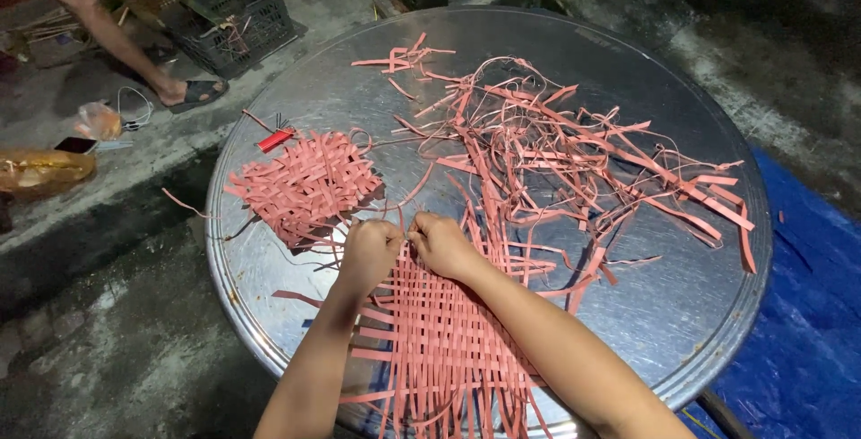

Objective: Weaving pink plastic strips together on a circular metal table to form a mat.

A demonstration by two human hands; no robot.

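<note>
— What are the hands doing?

— The left hand (369,249) and right hand (441,243) sit knuckle to knuckle at the far edge of the mat (439,340). Each grip is clenched, fingers curled under; they seem to pinch strips there, but the fingertips are hidden beneath the knuckles, so I cannot tell exactly which strip each holds.

— And the mat?

— Salmon-pink flat strips woven over and under in an open lattice, lying on the round steel worktop (682,313). Loose ends stick out at its sides. Its near end is cut off by the bottom of the picture, and both forearms cover part of it.

— What lies around the mat?

— Just beyond it to the left, a second, smaller woven piece (305,183), same colour, edges ragged. Beyond it to the right, a tangled heap of strips (574,156) spread toward the far rim. A small red object (275,139) lies past the smaller piece; too small to make out.

— Off the worktop?

— Far left of the mat, on the concrete floor, a dark crate (235,22) and another person's sandalled foot (193,91); the rest of that person is cut off. An orange bag (97,121) lies nearer the edge. Right of the mat, a blue sheet (807,313) covers the ground.
</note>
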